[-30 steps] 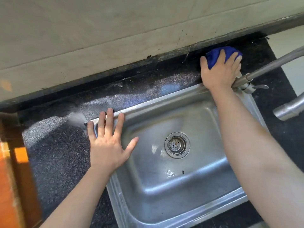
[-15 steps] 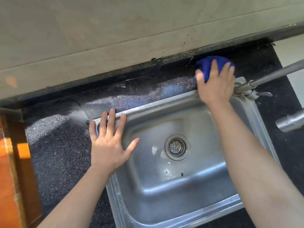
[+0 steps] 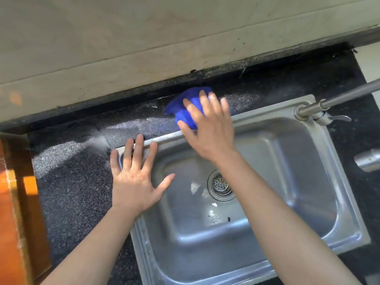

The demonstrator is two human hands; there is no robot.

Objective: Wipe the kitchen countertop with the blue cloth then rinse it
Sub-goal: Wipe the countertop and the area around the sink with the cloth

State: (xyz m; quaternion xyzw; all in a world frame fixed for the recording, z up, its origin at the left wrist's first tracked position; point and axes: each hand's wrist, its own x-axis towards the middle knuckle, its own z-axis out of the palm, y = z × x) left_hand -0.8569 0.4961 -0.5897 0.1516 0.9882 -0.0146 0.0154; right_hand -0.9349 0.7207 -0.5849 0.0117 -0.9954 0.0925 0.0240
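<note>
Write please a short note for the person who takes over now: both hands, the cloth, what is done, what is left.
Left hand: open, flat on the back left corner of the steel sink.
Right hand: open, fingers pressing on the blue cloth.
Cloth: bunched on the black countertop, on the strip between wall and sink, near the middle of the sink's back edge.
Done: wiping is under way; how much is covered cannot be told.
Left: finish the countertop, then rinse the cloth at the faucet; no water is seen running.

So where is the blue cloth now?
In the head view the blue cloth sits on the countertop strip between wall and sink rim, under the right hand, left of the tap.
</note>
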